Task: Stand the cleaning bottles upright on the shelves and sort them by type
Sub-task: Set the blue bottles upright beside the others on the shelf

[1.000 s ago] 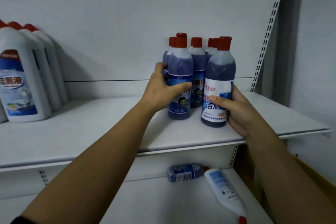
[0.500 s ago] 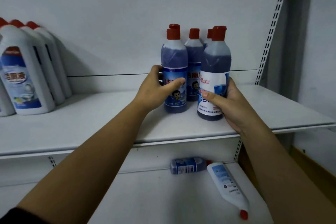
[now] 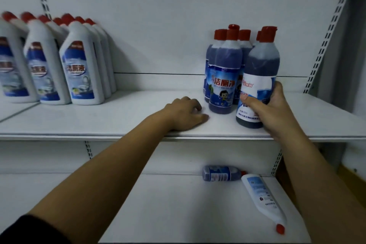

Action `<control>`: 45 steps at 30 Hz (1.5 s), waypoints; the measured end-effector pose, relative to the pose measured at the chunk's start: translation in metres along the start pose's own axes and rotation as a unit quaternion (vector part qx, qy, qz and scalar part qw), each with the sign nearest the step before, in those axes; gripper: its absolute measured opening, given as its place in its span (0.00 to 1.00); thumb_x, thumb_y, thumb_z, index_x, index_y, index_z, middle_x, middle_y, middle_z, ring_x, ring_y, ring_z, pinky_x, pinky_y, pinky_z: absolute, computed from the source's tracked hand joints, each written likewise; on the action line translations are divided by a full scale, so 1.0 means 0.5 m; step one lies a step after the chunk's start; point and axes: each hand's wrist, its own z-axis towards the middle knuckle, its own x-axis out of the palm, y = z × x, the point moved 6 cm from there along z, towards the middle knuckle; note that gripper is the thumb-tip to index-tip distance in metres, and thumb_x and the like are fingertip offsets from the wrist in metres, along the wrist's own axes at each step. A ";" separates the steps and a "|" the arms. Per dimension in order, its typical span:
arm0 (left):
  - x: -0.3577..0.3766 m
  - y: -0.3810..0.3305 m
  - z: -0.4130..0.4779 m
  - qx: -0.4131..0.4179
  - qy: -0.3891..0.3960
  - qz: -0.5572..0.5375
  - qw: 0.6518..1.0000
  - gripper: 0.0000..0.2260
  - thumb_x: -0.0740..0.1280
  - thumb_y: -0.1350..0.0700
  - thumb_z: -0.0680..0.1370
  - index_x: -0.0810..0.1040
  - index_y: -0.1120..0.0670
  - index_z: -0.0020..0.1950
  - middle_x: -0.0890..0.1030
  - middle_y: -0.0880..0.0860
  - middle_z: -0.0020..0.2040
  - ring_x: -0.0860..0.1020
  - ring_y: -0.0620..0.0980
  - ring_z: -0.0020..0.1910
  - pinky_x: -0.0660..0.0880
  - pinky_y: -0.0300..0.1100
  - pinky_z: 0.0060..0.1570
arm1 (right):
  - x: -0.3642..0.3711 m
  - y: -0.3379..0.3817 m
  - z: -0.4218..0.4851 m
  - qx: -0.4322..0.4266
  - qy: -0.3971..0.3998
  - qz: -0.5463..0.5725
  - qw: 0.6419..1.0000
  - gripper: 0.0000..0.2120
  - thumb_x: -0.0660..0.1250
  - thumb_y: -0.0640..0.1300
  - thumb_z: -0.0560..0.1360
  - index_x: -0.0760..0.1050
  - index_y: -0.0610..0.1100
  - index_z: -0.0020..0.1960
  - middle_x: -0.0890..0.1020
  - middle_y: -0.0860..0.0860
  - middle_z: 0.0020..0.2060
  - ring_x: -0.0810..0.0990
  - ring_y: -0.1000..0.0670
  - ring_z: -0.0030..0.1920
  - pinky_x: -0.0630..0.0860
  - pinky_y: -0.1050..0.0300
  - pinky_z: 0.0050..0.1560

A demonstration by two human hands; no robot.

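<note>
Gripping one purple bottle [image 3: 261, 61], two fallen bottles [image 3: 220, 173] [image 3: 259, 191] — below

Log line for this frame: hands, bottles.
left hand: empty, on upper shelf | right hand: grips upright blue bottle | lower shelf: fallen blue bottle, fallen white bottle

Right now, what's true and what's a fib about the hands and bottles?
1. The right hand grips a dark blue bottle. True.
2. The left hand holds a bottle. False: it rests on the upper shelf, holding nothing.
3. Two bottles lie on the lower shelf. True: a fallen blue bottle and a fallen white bottle.
4. The upright white bottles have blue caps. False: their caps are red.
</note>
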 end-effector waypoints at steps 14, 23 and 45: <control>-0.122 0.295 -0.254 -0.053 -0.058 0.018 0.997 0.21 0.62 0.39 0.79 0.75 0.48 0.68 0.76 0.53 0.66 0.75 0.53 0.61 0.73 0.53 0.63 | 0.361 0.126 -0.130 -0.029 0.066 0.028 0.997 0.25 0.75 0.44 0.72 0.66 0.49 0.64 0.79 0.55 0.55 0.79 0.63 0.49 0.74 0.70 0.43; -0.228 0.529 -0.493 -0.138 -0.132 0.048 0.980 0.17 0.61 0.41 0.81 0.78 0.49 0.62 0.78 0.47 0.53 0.76 0.48 0.54 0.76 0.50 0.56 | 0.693 0.224 -0.235 -0.033 0.157 0.093 0.983 0.25 0.76 0.42 0.71 0.67 0.45 0.62 0.80 0.52 0.53 0.81 0.59 0.47 0.77 0.70 0.40; -0.436 1.061 -0.878 -0.305 -0.289 0.064 0.905 0.14 0.61 0.47 0.81 0.78 0.50 0.63 0.79 0.51 0.60 0.76 0.49 0.57 0.75 0.48 0.57 | 1.415 0.418 -0.424 -0.026 0.336 0.203 0.919 0.30 0.75 0.47 0.71 0.64 0.48 0.68 0.77 0.50 0.60 0.81 0.50 0.54 0.81 0.55 0.53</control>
